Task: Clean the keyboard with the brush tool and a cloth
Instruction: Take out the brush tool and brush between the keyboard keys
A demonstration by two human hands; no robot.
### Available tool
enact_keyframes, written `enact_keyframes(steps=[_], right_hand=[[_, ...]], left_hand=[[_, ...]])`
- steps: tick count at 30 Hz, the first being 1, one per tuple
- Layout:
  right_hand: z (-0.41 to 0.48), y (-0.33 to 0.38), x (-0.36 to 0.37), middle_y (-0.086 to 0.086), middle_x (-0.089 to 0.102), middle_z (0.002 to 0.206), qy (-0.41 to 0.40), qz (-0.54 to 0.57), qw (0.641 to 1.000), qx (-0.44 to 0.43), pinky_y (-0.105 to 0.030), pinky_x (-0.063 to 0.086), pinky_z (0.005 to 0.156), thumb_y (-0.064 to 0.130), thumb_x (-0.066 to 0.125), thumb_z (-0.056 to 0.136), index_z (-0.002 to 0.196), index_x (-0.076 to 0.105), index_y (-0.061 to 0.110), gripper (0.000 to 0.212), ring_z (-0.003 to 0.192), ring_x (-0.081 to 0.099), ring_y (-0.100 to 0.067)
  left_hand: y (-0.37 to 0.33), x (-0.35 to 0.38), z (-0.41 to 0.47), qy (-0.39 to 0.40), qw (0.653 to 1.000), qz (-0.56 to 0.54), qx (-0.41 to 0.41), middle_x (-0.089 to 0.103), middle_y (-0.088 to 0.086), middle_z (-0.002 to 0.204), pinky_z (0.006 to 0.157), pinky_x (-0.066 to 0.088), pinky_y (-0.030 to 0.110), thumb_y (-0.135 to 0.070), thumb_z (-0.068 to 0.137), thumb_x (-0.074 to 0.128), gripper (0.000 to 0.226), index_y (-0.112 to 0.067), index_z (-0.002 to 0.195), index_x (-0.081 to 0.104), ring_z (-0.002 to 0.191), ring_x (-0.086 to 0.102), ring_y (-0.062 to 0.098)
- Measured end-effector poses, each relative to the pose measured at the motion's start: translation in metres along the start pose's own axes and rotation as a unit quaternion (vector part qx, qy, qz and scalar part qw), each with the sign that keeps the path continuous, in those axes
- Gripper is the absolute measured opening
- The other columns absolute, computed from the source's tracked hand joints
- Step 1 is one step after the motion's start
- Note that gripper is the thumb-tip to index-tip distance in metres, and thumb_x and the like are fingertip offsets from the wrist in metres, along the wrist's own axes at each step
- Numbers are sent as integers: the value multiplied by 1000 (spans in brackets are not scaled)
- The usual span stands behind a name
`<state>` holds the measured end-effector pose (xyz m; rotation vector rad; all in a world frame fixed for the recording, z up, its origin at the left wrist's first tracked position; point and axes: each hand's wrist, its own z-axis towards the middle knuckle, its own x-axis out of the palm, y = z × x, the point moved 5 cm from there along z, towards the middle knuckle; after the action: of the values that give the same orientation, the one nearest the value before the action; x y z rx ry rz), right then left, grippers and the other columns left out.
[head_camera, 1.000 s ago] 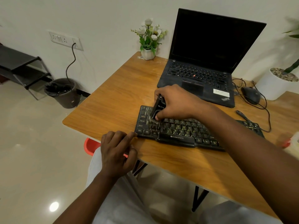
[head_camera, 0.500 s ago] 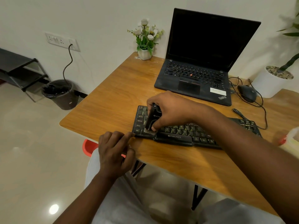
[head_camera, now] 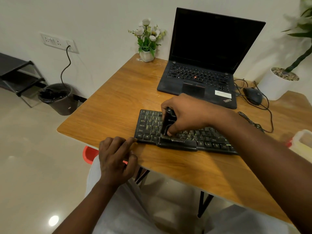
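Note:
A black keyboard [head_camera: 150, 127] lies on the wooden table [head_camera: 118, 105] in front of me. My right hand [head_camera: 187, 114] grips a black brush tool [head_camera: 167, 122], held upright with its bristle end down on the keys just above the space bar. My left hand [head_camera: 116, 157] rests at the table's front edge, its index fingertip touching the keyboard's near left corner. No cloth is in view.
An open black laptop [head_camera: 202, 65] stands behind the keyboard. A mouse [head_camera: 253, 95] with cables lies to its right, beside a white plant pot [head_camera: 275, 86]. A small flower pot [head_camera: 146, 54] sits at the back edge. A translucent container [head_camera: 302, 142] is at far right.
My right hand has drawn the brush toward me and slightly rightward, from the upper left keys down to the row above the space bar. My left hand stays at the keyboard's corner.

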<state>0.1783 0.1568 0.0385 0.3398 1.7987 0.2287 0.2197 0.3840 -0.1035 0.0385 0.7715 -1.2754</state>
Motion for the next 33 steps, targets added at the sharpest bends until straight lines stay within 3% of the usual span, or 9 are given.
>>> enact_keyframes(steps=[5, 12, 18, 21, 29, 33], right_hand=[[11, 12, 6, 8, 70, 97, -64, 36, 997, -21, -42, 64, 71, 30, 93, 78, 107, 65, 26, 40, 82, 69, -8], [-3, -10, -6, 5, 71, 93, -1, -8, 1000, 27, -41, 64, 71, 30, 95, 75, 100, 67, 22, 38, 83, 71, -14], [0, -3, -4, 2, 74, 87, -16, 65, 997, 41, -36, 63, 65, 30, 97, 73, 94, 68, 19, 37, 76, 73, -14], [6, 4, 0, 5, 73, 91, -3, 42, 998, 35, -35, 62, 65, 31, 96, 74, 97, 68, 21, 37, 79, 71, -12], [19, 2, -7, 1, 66, 86, -149, -61, 985, 57, -42, 60, 65, 30, 87, 75, 92, 64, 20, 31, 80, 66, -17], [15, 4, -1, 2, 71, 90, -51, 10, 997, 58, -42, 62, 68, 36, 95, 73, 91, 64, 24, 38, 81, 70, -17]], left_hand=[[-2, -2, 1, 4, 1000, 4, 1, 64, 9, 86, 73, 36, 42, -21, 85, 56, 35, -2, 105, 79, 79, 54, 27], [0, 0, 0, -1, 1000, 6, 4, 65, 8, 88, 74, 35, 42, -21, 86, 56, 35, -3, 106, 78, 80, 53, 27], [-3, -1, 1, -6, 1000, 5, 5, 65, 9, 87, 73, 36, 43, -20, 86, 56, 34, -3, 105, 78, 79, 53, 27], [-1, -1, 1, -3, 1000, 1, 4, 64, 9, 88, 72, 37, 45, -20, 86, 56, 33, -4, 107, 77, 79, 54, 28], [0, -1, 0, 3, 1000, 2, 1, 65, 9, 87, 71, 37, 46, -20, 86, 57, 35, -3, 106, 79, 78, 55, 30], [0, -1, 0, 0, 1000, 5, 3, 65, 9, 87, 71, 37, 46, -20, 85, 57, 35, -3, 106, 79, 77, 55, 30]])
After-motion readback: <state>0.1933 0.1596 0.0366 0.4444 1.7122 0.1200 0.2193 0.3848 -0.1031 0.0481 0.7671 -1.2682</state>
